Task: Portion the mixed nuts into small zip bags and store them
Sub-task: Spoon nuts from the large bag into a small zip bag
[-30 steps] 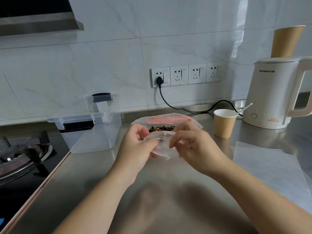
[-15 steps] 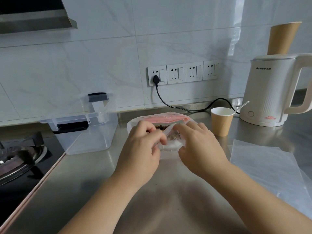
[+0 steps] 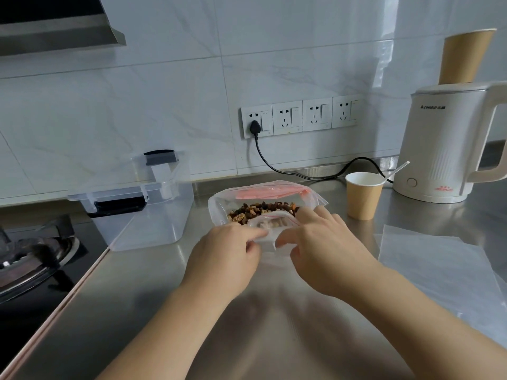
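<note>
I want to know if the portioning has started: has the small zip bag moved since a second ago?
Yes. The small zip bag has gone from over the counter in front of the big nut bag to that bag's open mouth.

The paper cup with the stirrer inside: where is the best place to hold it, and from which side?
Grip the paper cup round its middle wall, coming from the front-left. It stands upright, the stirrer leans out to the right, and the kettle crowds that side.

Kettle (image 3: 441, 144) right rear; paper cup (image 3: 363, 197) beside it; gas hob (image 3: 33, 259) left; wall sockets (image 3: 300, 116).
</note>
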